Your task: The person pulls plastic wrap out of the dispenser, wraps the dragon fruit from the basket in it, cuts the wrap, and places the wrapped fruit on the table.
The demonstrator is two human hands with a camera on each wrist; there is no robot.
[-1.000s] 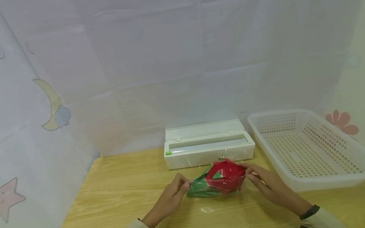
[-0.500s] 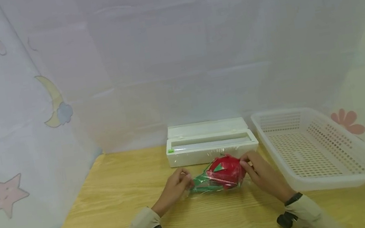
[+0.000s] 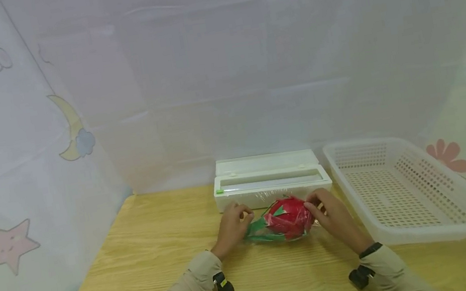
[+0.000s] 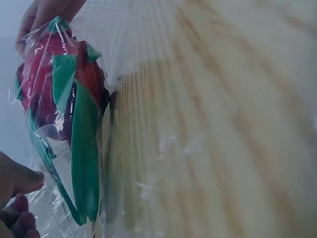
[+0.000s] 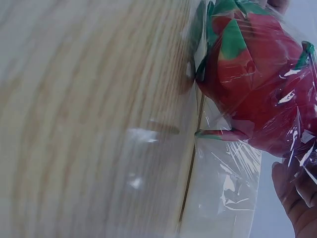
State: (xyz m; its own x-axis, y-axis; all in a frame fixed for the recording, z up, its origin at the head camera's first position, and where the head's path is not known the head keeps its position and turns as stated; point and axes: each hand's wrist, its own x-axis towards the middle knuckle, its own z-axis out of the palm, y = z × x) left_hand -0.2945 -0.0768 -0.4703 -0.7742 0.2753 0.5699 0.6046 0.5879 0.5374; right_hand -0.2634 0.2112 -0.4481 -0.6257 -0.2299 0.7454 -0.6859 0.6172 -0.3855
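A red dragon fruit with green leaf tips (image 3: 290, 218), lying under clear cling film (image 5: 233, 198), rests on the wooden table between the hands. My left hand (image 3: 233, 226) is beside its green end. In the left wrist view, a gap shows between that hand's thumb (image 4: 27, 179) and its curled fingers, near the loose film. At the red end, my right hand (image 3: 333, 213) pinches the film against the fruit with thumb and fingers. Film partly covers the right fingertips (image 5: 292, 186) in the right wrist view.
Behind the fruit stands a white cling film dispenser (image 3: 273, 196), its lid raised and a green slider (image 3: 219, 191) at its left end. A white perforated basket (image 3: 438, 230) stands at the right. Printed cloth hangs behind and at both sides of the table (image 3: 161, 238).
My left hand has shifted forward and its thumb and fingertips have parted from the film's end. My right hand stays at the red end, moved slightly inward. The view has shifted slightly.
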